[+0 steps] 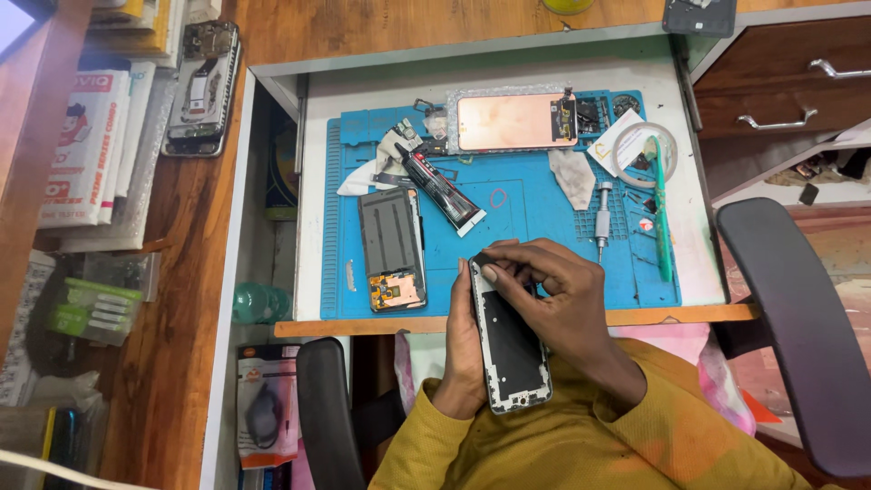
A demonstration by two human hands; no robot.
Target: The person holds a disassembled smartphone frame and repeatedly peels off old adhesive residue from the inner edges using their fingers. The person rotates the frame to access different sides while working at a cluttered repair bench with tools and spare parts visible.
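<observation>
Phone teardown, mid-stage by the look of it. The left hand (464,358) cradles an opened phone frame (510,340) from below, fingers wrapped round its left edge, held off the near edge of the desk over the lap. The right hand (553,290) is on the frame's top end, thumb and forefinger pinched together on a small dark strip (484,260) there; can't tell whether it's being peeled off or pressed on. Done so far, judging from the layout: the frame is stripped, no screen on it, bare inner plate showing. A second opened phone (392,249) lies near the left edge of the blue mat (535,213), its board exposed at the bottom. A screen panel (510,121) lies along the mat's far edge, apart from both. A glue tube (442,189) sits mid-mat, a screwdriver (601,213) just right of centre, a green tool (662,213) by the right edge. Left: screen not fitted to the held frame, nothing closed up.
</observation>
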